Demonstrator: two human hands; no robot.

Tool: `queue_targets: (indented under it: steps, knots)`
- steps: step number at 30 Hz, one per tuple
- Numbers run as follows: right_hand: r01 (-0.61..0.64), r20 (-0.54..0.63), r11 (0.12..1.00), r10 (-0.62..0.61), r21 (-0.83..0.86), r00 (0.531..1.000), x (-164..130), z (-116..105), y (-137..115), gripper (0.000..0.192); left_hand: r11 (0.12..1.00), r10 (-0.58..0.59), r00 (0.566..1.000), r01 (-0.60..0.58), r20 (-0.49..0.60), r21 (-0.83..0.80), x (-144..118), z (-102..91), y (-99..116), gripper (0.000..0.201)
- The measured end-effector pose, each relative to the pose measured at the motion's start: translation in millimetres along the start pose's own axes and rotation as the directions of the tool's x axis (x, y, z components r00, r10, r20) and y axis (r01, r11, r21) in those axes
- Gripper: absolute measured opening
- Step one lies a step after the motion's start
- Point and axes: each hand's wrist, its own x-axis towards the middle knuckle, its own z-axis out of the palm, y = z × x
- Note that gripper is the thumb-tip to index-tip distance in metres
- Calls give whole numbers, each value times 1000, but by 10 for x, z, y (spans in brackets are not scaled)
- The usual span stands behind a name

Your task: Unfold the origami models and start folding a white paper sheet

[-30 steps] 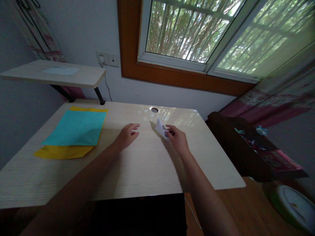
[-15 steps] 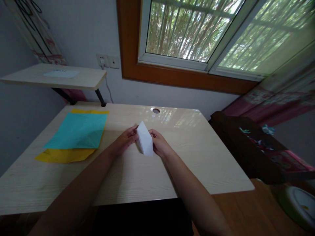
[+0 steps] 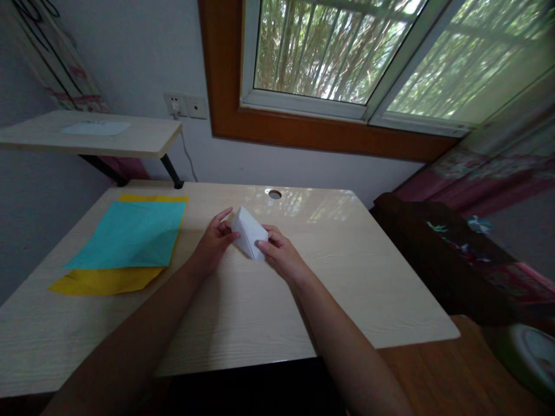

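A small piece of folded white paper is held a little above the middle of the desk. My left hand pinches its left edge, thumb in front and the index finger lifted off. On the opposite side, my right hand grips the paper's right corner between thumb and fingers, the thumb lying on the near face. A crease runs down the paper, and its back side is hidden from me.
On the desk's left lie a turquoise sheet and yellow sheets under it. A raised shelf bearing a pale paper stands at the back left. The pale wooden desk has a round cable hole near its back edge.
The folded paper has turned and tilted, showing a creased, wider face. My right thumb has come onto its front, and my left index finger has lifted. The view has shifted slightly.
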Motion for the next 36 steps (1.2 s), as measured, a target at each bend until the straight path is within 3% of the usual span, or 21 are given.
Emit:
queue_targets:
  steps: [2, 4, 6, 10, 18, 23, 28, 32, 36]
  knots:
    - [207, -22, 940, -221, -270, 975, -7, -50, -23, 26, 998, 55, 998, -56, 5, 43, 24, -19, -32, 73]
    - [338, 13, 794, -385, -506, 923, -20, -105, -43, 11, 994, 84, 996, -84, 10, 74, 39, -30, -53, 65]
    - [396, 93, 609, -467, -687, 879, -35, -154, -64, 10, 991, 87, 996, -86, -5, 105, 38, -31, -53, 56]
    - [351, 176, 304, -479, -886, 860, -59, -187, -117, 19, 986, 71, 997, -65, -35, 156, -6, -23, -23, 47]
    - [298, 246, 76, -392, -952, 887, -124, -7, -197, 16, 970, 108, 994, -110, 20, 215, -36, 0, -72, 54]
    - [322, 282, 67, -342, -944, 896, -198, 188, -186, 15, 915, 126, 991, -101, -37, 390, -55, 33, -77, 54]
    - [365, 314, 76, -365, -928, 876, -210, 222, -164, 14, 891, 127, 990, -85, -65, 445, -43, -16, -94, 53]
    - [401, 267, 230, -453, -887, 851, -206, 167, -171, 19, 935, 124, 990, -91, -74, 343, -7, -76, -147, 57]
    - [403, 108, 496, -520, -769, 847, -167, 87, -148, 14, 950, 95, 992, -65, -87, 305, 7, -73, -173, 56]
